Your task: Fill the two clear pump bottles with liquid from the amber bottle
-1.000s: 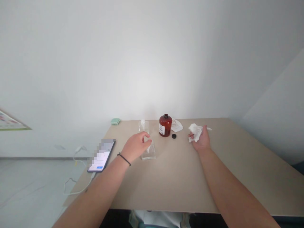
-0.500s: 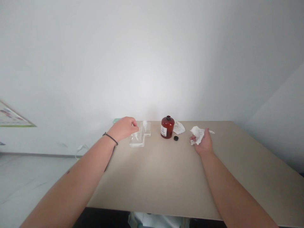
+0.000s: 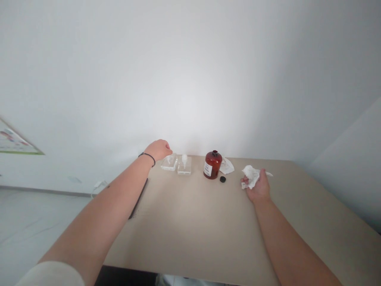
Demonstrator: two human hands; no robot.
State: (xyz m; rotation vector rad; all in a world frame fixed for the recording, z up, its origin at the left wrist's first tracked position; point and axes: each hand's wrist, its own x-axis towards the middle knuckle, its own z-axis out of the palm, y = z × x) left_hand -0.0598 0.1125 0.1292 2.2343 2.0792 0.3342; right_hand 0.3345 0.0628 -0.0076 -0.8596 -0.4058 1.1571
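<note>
My left hand [image 3: 160,149] is closed in a pinch at the top of a clear square container [image 3: 169,163] near the wall; its fingertips are partly hidden. Beside that container stands a second clear container [image 3: 184,171] with a white rounded top. My right hand [image 3: 258,190] holds a crumpled white tissue [image 3: 251,176], palm up and fingers curled round it, above the right part of the table. Between the hands stands a brown bottle [image 3: 212,166] with a white label and an uncapped neck. A small black cap [image 3: 222,179] lies by its base.
Another white tissue [image 3: 227,166] lies behind the bottle, by the wall [image 3: 190,79]. A thin dark strip [image 3: 138,200] shows along the left side of the beige table [image 3: 190,222], next to my left forearm. A white cable [image 3: 99,185] hangs low at the left.
My left hand has moved back toward the wall, and the nearer clear container has gone back with it, now level with the second one. My right hand still holds the tissue. The view has shifted slightly.
</note>
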